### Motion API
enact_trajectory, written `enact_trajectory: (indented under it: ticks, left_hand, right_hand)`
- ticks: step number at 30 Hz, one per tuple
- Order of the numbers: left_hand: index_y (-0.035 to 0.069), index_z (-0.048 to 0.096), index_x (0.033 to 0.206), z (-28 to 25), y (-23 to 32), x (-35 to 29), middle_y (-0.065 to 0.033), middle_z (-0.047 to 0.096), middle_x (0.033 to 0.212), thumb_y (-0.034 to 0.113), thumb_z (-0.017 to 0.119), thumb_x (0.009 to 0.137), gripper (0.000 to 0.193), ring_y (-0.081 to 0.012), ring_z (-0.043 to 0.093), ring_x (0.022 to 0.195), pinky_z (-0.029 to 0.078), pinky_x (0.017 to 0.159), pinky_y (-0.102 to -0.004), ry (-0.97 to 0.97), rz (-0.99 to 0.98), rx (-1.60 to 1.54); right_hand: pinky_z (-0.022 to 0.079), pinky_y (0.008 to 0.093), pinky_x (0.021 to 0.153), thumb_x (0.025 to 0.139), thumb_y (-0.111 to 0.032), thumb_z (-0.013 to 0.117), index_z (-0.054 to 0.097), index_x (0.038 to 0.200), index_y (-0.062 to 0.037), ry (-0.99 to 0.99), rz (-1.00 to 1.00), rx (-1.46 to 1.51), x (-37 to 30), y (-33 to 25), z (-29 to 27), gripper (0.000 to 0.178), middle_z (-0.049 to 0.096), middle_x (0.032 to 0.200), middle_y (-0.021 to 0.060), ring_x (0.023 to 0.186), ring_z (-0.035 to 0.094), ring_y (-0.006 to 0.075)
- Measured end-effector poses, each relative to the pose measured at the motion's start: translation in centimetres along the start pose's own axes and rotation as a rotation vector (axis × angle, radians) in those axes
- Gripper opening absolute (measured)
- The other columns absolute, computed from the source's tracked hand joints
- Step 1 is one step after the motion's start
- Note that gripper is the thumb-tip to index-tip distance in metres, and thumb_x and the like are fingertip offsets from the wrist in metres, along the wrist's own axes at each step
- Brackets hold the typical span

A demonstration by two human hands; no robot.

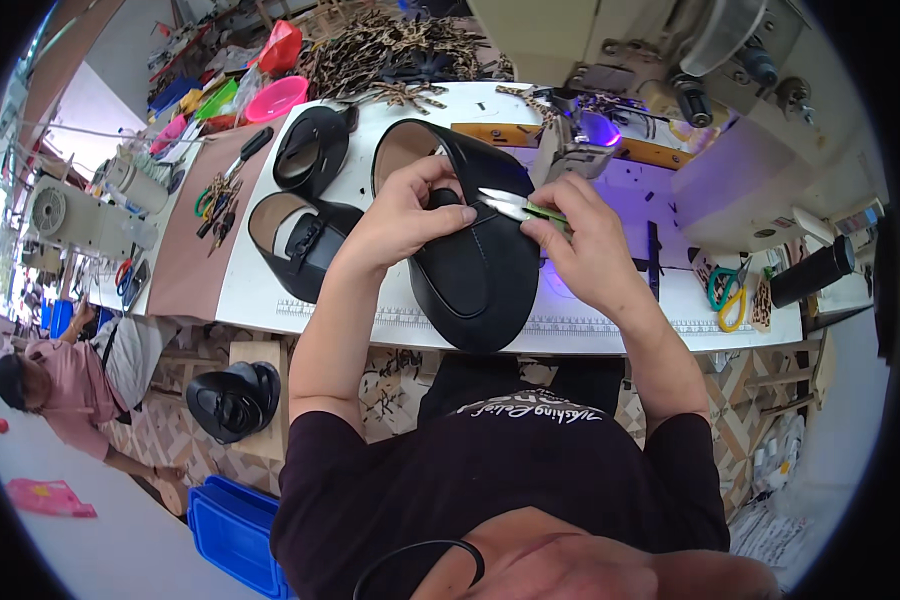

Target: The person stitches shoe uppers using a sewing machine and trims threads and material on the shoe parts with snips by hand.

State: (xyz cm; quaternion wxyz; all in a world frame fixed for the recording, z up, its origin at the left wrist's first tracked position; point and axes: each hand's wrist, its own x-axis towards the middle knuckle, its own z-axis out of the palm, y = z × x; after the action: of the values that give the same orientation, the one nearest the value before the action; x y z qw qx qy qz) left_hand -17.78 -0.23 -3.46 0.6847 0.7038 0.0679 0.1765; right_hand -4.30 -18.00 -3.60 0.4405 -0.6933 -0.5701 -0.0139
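Note:
A black shoe upper (462, 285) with a stitched seam lies near the front edge of the white worktable. My left hand (410, 215) grips it at the opening, thumb on top and the other fingers partly hidden inside. Held in my right hand (585, 245) is a pair of thread snips (510, 205) with silver blades and a green handle. Their blades rest against or just over the upper, close to my left thumb; I cannot tell whether they touch it. Two more black uppers, one plain (313, 150) and one with a buckle or bow (300, 242), sit left of my left hand.
A sewing machine (580, 140) with a lit area stands behind my right hand. Green-and-yellow-handled scissors (728, 292) lie at the right. Leopard-print strips (390, 50) are heaped at the back. Black uppers (232, 400) rest on a stool beside a blue crate (235, 540). A person (70, 375) is at the far left.

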Motion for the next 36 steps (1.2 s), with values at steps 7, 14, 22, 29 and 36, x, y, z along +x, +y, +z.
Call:
enact_trajectory:
  ticks: [7, 14, 22, 29, 36]
  left_hand:
    - [-0.001, 0.053, 0.114, -2.9, -0.9, -4.6, -0.0037, 0.061, 0.093, -0.001, 0.066, 0.075, 0.041, -0.0076, 0.057, 0.082, 0.047, 0.074, -0.0206, 0.122, 0.158, -0.130]
    - [-0.001, 0.047, 0.119, -3.6, -6.8, -9.7, -0.0060, 0.053, 0.102, 0.022, 0.070, 0.079, 0.052, -0.0124, 0.051, 0.093, 0.044, 0.077, -0.0256, 0.424, 0.191, 0.189]
    - [-0.003, 0.045, 0.115, -5.1, -13.2, -13.0, -0.0092, 0.057, 0.099, 0.001, 0.059, 0.074, 0.043, -0.0146, 0.058, 0.084, 0.048, 0.069, -0.0239, 0.503, -0.131, -0.544]
    - [-0.005, 0.043, 0.117, -4.6, -14.4, -13.5, -0.0132, 0.056, 0.107, -0.007, 0.056, 0.071, 0.048, -0.0187, 0.058, 0.096, 0.048, 0.082, -0.0287, 0.543, -0.072, -0.590]
    - [-0.005, 0.040, 0.123, -3.9, -13.3, -13.7, -0.0150, 0.052, 0.116, -0.012, 0.053, 0.070, 0.055, -0.0213, 0.055, 0.106, 0.044, 0.093, -0.0340, 0.540, -0.058, -0.605]
  right_hand:
    - [0.046, 0.0279, 0.071, 0.077, -0.008, 0.069, 0.051, 0.113, 0.0006, 0.015, 0.443, 0.880, -1.0, -1.6, 4.9, 0.042, 0.057, 0.093, 0.0042, 0.082, 0.056, 0.0158]
    - [0.044, 0.0302, 0.055, 0.068, 0.001, 0.063, 0.061, 0.102, -0.0055, -0.040, -0.347, -0.063, -1.7, -3.0, 11.0, 0.035, 0.052, 0.075, 0.0070, 0.062, 0.054, 0.0199]
    - [0.047, 0.0339, 0.068, 0.078, -0.016, 0.066, 0.058, 0.105, -0.0060, -0.346, 0.014, 0.188, -5.4, -1.0, 16.0, 0.030, 0.055, 0.088, 0.0115, 0.078, 0.058, 0.0297]
    - [0.047, 0.0353, 0.061, 0.079, -0.015, 0.065, 0.058, 0.098, -0.0047, -0.177, -0.041, -0.067, -5.6, 0.0, 18.3, 0.023, 0.057, 0.088, 0.0111, 0.071, 0.059, 0.0300]
    - [0.046, 0.0354, 0.056, 0.080, -0.014, 0.064, 0.057, 0.095, -0.0034, -0.160, -0.157, -0.019, -5.6, 0.8, 17.7, 0.020, 0.057, 0.080, 0.0113, 0.065, 0.057, 0.0303]
